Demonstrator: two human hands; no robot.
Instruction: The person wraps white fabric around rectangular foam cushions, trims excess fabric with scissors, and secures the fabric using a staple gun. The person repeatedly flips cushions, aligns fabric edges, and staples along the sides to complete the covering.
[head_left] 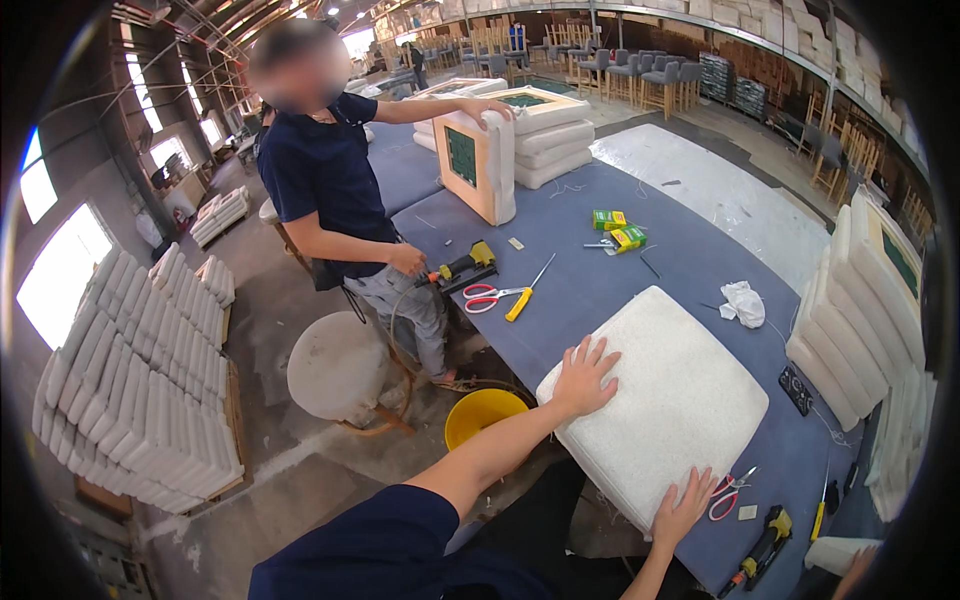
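Note:
A white upholstered seat cushion (680,390) lies flat on the blue-covered table (600,235) in front of me. My left hand (588,380) rests palm down on its left side, fingers spread. At its near right edge lies my right hand (684,508), fingers stretched out over the top. Beside that hand are red-handled scissors (727,492) and a black and yellow staple gun (768,548). Beyond the cushion's far left corner are a second pair of red-handled scissors (484,297) and a yellow-handled screwdriver (528,290).
Across the table a person (330,180) steadies an upright cushion (475,165) and grips another staple gun (465,262). Green and yellow boxes (625,238) and crumpled white plastic (742,303) lie on the table. Cushion stacks (850,335) stand at right; a yellow bucket (480,415) and round stool (338,365) at left.

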